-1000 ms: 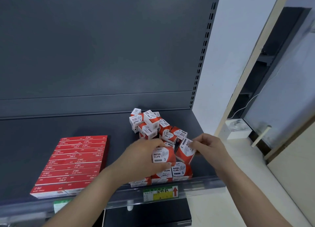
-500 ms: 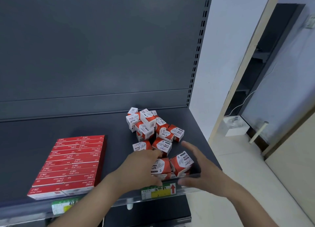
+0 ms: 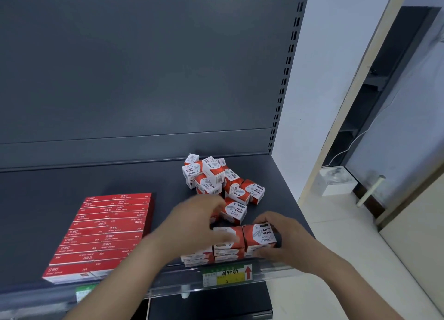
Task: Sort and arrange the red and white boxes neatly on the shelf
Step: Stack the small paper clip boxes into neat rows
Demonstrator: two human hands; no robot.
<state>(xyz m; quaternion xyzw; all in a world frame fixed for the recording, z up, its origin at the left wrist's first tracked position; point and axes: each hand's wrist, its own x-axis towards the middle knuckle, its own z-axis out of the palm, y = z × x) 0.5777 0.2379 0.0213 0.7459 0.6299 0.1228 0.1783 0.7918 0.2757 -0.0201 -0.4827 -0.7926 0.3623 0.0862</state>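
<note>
A jumble of small red and white paper clip boxes (image 3: 212, 175) lies at the back right of the dark shelf (image 3: 60, 182). Near the front edge, a short two-level row of the same boxes (image 3: 227, 241) stands in line. My right hand (image 3: 292, 244) grips the paper clip box (image 3: 260, 235) at the right end of the upper level, its fingers wrapped round the far and right sides. My left hand (image 3: 195, 222) is motion-blurred just left of a loose box (image 3: 235, 211); its grip is unclear.
Flat red staple boxes (image 3: 108, 228) fill a neat block at the shelf's front left. A clear price rail with a yellow and green label (image 3: 227, 275) runs along the front edge. To the right, a white box (image 3: 336, 180) sits on the floor by a doorway.
My right hand has closed round the right-hand box and set it square against the front row. My left hand has lifted off the row and moved back toward the loose boxes.
</note>
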